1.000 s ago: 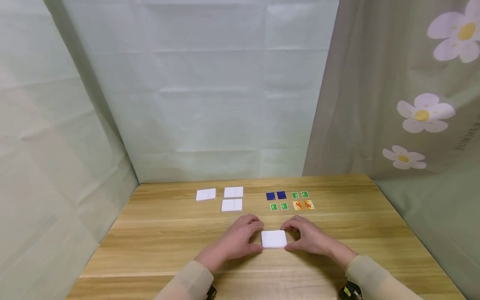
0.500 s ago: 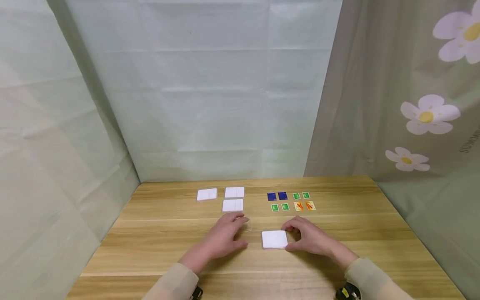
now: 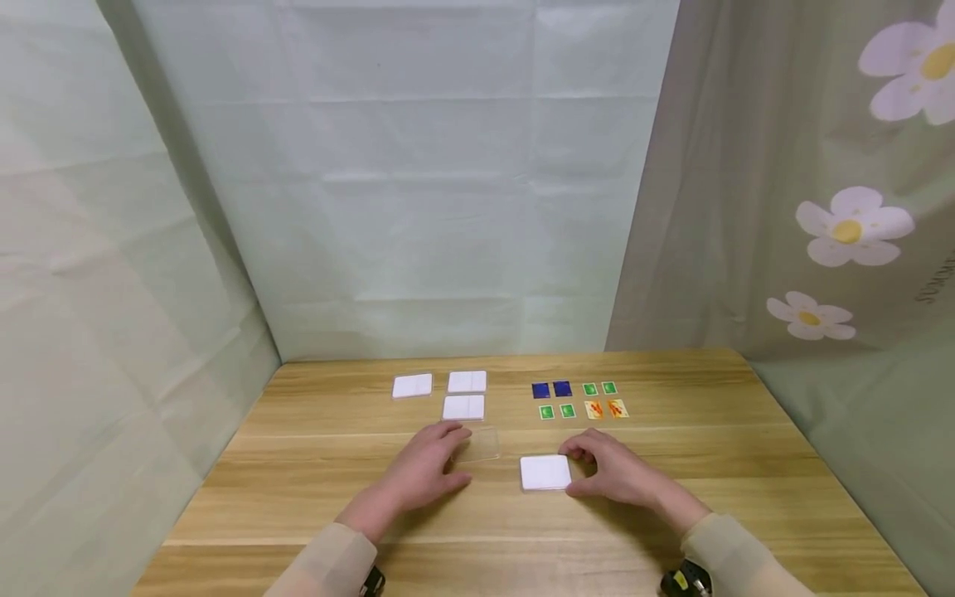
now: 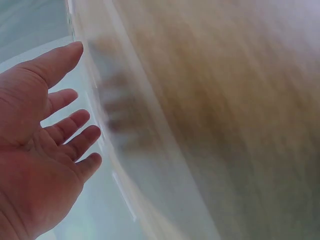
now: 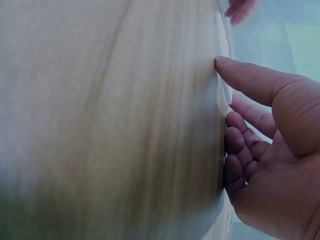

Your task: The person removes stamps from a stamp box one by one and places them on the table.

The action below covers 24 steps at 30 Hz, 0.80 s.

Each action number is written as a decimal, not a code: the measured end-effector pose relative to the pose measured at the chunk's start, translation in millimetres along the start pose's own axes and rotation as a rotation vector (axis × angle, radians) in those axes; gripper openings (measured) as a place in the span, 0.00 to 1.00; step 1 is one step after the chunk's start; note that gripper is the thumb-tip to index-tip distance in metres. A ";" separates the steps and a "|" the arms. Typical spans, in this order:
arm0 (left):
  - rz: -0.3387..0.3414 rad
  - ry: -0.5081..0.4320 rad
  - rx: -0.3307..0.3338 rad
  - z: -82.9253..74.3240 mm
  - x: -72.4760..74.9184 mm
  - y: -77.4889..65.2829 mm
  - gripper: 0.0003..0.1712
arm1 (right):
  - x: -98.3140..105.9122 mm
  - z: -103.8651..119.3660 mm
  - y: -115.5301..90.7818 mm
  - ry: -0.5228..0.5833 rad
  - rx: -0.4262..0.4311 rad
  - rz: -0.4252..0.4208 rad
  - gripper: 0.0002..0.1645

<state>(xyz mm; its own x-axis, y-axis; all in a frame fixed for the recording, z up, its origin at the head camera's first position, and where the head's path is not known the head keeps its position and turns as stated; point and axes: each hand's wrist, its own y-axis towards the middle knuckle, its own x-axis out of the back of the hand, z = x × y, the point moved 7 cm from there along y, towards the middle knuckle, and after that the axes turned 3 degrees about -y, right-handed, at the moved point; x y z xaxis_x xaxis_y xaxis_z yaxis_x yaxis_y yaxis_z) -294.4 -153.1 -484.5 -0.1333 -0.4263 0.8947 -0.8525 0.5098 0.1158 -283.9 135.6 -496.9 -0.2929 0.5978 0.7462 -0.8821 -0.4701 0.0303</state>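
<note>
A white rectangular card in a clear plastic case (image 3: 545, 473) lies flat on the wooden table. My right hand (image 3: 615, 471) holds this case at its right side, thumb at the near corner and forefinger at the far one, the other fingers curled. To the left, my left hand (image 3: 421, 471) hovers low over the wood with its fingers spread and nothing in them; the left wrist view shows its bare palm (image 4: 45, 165). By its fingertips lies a clear, see-through plastic cover (image 3: 479, 445), its left part overlapped by the hand.
Several white cards in clear cases (image 3: 464, 407) lie farther back on the left. Back right, small square picture cards sit in pairs: dark blue (image 3: 562, 388), green (image 3: 568, 410) and orange-yellow (image 3: 617, 408). Hanging cloth (image 3: 448, 207) surrounds the table (image 3: 709, 414) at the back and sides.
My left hand has let go of the case's left side and moved left, uncovering most of the clear cover. The right hand stays at the case.
</note>
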 end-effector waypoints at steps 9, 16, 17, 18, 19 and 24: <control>-0.008 0.001 0.005 10.4 -3.5 1.8 0.36 | -2.0 -0.3 1.2 0.025 -0.004 0.012 0.28; -0.035 0.001 -0.003 8.3 -1.1 3.9 0.34 | -1.4 -1.2 1.6 0.021 -0.024 0.013 0.28; -0.039 0.003 -0.003 7.7 -0.7 4.3 0.34 | -1.4 -1.3 1.6 0.021 -0.027 0.013 0.28; -0.042 0.006 -0.002 7.6 -0.8 4.6 0.33 | -1.3 -1.3 1.6 0.023 -0.031 0.014 0.28; -0.045 0.009 -0.003 7.5 -1.0 5.0 0.33 | -1.3 -1.3 1.6 0.022 -0.034 0.014 0.28; -0.071 0.038 -0.013 5.8 -0.8 6.5 0.31 | -0.5 -0.5 1.4 0.016 -0.037 0.011 0.28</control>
<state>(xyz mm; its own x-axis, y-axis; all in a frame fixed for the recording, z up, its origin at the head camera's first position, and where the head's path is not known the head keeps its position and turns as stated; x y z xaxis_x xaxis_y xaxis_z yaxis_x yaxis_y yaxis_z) -302.8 -153.8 -486.9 -0.0531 -0.4335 0.8996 -0.8526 0.4886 0.1851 -285.2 135.0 -497.6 -0.3078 0.6031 0.7359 -0.8919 -0.4523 -0.0024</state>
